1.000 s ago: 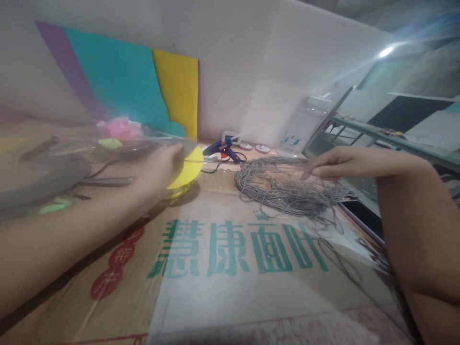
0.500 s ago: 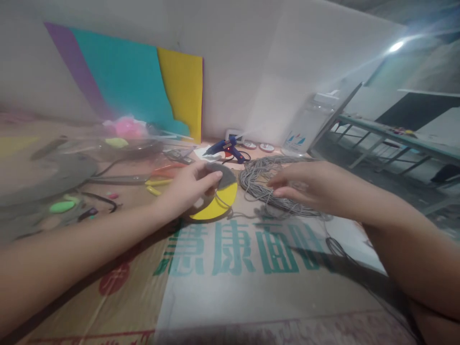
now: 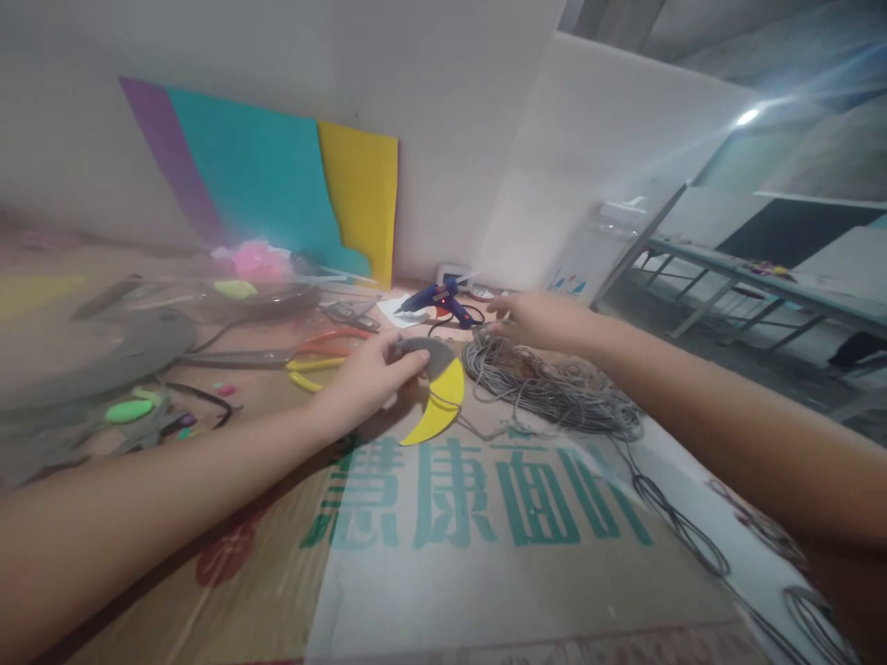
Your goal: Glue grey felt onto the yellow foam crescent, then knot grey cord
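Four green characters [image 3: 478, 494], 慧康面叶; left hand [image 3: 370, 383] in pinch on yellow-grey disc [image 3: 444, 395], right hand [image 3: 547, 320] half-open near cord [image 3: 554, 397].

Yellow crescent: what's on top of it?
Grey cord crosses the yellow crescent; grey material meets its upper end. Whatever lies under the left hand is covered and can't be seen.
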A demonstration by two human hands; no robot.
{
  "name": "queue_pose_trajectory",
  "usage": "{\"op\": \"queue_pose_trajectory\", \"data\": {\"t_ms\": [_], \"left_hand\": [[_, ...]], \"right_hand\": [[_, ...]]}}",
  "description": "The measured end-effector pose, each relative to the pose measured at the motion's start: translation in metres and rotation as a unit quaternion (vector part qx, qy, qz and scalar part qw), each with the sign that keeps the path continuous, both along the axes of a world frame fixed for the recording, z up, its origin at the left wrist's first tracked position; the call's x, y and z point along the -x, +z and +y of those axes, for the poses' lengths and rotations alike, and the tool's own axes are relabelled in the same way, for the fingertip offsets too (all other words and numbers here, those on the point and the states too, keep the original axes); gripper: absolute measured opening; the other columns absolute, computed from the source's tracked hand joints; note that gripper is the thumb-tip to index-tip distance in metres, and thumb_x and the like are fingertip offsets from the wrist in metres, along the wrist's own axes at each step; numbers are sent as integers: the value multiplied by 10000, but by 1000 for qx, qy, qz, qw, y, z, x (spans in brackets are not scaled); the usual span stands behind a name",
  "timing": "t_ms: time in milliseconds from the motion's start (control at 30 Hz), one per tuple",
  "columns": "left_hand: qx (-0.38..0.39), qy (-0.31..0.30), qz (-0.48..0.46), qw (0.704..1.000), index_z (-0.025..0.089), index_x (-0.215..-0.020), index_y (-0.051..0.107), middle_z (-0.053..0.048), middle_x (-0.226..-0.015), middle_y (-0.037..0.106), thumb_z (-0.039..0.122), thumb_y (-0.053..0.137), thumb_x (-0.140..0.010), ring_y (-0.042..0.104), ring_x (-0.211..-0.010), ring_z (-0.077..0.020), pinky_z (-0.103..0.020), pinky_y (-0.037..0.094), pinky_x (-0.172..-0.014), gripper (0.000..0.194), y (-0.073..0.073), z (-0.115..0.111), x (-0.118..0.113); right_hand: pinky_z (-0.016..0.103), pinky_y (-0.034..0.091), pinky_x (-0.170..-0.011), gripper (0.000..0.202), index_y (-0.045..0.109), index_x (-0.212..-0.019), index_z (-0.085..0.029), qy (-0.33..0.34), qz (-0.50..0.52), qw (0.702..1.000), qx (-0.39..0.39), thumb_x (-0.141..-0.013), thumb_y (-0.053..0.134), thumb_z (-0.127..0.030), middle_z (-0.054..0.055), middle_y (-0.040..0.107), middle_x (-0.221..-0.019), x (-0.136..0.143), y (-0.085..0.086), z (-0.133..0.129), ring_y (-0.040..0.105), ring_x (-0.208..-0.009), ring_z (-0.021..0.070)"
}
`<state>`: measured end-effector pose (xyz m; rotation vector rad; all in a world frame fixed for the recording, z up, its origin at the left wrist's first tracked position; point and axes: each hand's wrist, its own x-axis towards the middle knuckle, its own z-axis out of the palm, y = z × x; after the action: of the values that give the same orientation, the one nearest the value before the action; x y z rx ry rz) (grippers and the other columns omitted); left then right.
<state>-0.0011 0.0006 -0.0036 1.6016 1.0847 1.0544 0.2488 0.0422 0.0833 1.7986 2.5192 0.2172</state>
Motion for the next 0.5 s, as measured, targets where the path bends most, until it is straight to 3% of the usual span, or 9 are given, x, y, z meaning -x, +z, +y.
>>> {"op": "queue_pose_trajectory", "data": {"t_ms": [100, 233, 333, 500], "left_hand": [[6, -12, -3, 1000, 192, -929, 591, 4, -730, 663, 411, 636, -806, 600, -627, -162, -245, 428, -570, 255, 0, 1, 0], [-8, -33, 3, 999, 184, -927, 588, 17, -688, 627, 386, 602, -833, 576, -617, -154, -245, 431, -587, 223, 2, 1, 0], [-14, -48, -6, 999, 184, -921, 588, 13, -712, 636, 374, 602, -831, 578, -625, -151, -242, 427, -590, 210, 1, 1, 0], [-14, -63, -9, 998, 195, -872, 570, 28, -685, 607, 372, 609, -827, 569, -601, -145, -240, 415, -569, 186, -3, 1, -3]], "right_hand": [[329, 484, -809, 469, 652, -1263, -184, -23, 98, 994, 31, -895, 608, -472, 139, 706, -1191, 0, -11, 37, 677, -995, 272], [300, 494, -844, 533, 610, -1307, -134, 13, 201, 978, 54, -855, 685, -407, 155, 703, -1187, 12, -31, 70, 679, -979, 234], [276, 501, -818, 511, 624, -1263, -131, 25, 248, 966, 67, -831, 709, -392, 126, 721, -1140, 29, -44, 78, 681, -950, 208], [303, 501, -814, 467, 615, -1235, -108, -25, 290, 956, 24, -819, 697, -304, 143, 729, -1098, 49, -51, 74, 679, -951, 238]]}}
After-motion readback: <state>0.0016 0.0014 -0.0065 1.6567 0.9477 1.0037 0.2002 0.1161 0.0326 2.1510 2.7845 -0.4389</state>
